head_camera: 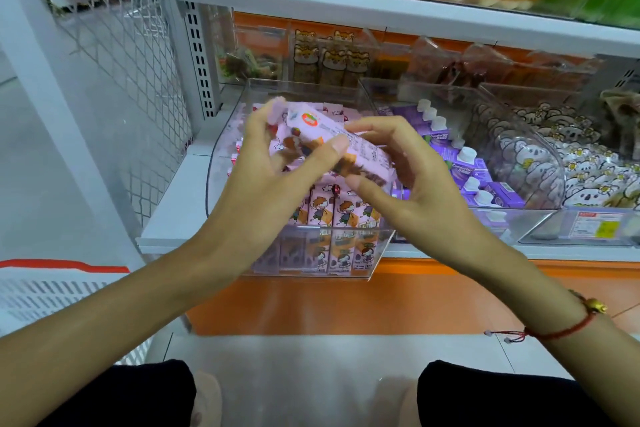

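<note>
Here: left hand (277,172) and right hand (417,184) both grip pink packet (370,152), fingers curled.

Pink packet (349,142) between both hands (273,166) (415,184)

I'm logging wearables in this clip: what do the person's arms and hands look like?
Both forearms are bare, no sleeves in view. Neither the left hand nor the right hand wears a glove or visible ring. The right wrist carries a red cord bracelet with a small gold charm and loose beaded ends.
</note>
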Demonstrator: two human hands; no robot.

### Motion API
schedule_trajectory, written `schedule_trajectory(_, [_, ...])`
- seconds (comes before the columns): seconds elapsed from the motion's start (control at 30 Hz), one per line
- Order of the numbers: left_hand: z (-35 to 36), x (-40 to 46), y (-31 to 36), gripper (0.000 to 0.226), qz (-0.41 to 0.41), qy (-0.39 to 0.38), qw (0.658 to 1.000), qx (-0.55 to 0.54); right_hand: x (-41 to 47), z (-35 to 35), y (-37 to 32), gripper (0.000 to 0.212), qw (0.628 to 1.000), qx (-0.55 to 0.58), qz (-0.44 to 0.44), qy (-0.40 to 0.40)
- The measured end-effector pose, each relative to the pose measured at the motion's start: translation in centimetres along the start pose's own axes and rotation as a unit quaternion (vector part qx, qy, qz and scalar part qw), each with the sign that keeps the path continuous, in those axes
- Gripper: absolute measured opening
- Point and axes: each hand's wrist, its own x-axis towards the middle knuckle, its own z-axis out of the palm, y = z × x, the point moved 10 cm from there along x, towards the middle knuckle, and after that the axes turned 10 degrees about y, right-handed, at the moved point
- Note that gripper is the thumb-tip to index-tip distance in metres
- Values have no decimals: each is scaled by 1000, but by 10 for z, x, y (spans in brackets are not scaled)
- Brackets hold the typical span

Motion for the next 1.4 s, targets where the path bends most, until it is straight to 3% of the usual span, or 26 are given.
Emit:
schedule_trajectory(0.2, [1,-7,29,15,126,22,989,71,0,1,4,32,1000,11,23,-15])
schedule_trajectory(0.33, [-1,-8,41,30,150,6,987,53,4,2,-4,29,1000,-4,-19,-18])
schedule_trajectory(0.47, [-5,-2,46,43,203,-43,957,204,23,7,-5,28,999,12,-23,-27])
schedule_trajectory(0.6, [-41,25,57,38,242,35,948,203,57,33,1,43,999,-20,-12,-34])
schedule_trajectory(0.7, [-81,52,55,38,246,131,944,175,91,62,31,56,988,-136,39,-64])
schedule_trajectory(0.8, [-105,79,41,39,238,178,939,171,123,96,65,46,949,-278,59,-136])
schedule_trajectory(0.9, [-115,103,24,39,226,185,935,203,143,128,86,25,922,-336,56,-183])
schedule_trajectory(1.0, [-116,124,16,39,224,170,932,228,155,149,98,23,901,-377,35,-211])
schedule_trajectory(1.13, [-101,138,22,38,262,111,927,246,154,165,122,41,863,-426,36,-271])
schedule_trajectory(1.33, [-84,162,18,38,244,57,915,315,148,162,131,45,881,-385,58,-270])
schedule_trajectory(1.4, [-74,167,14,32,250,33,886,388,143,158,132,48,883,-379,56,-270])
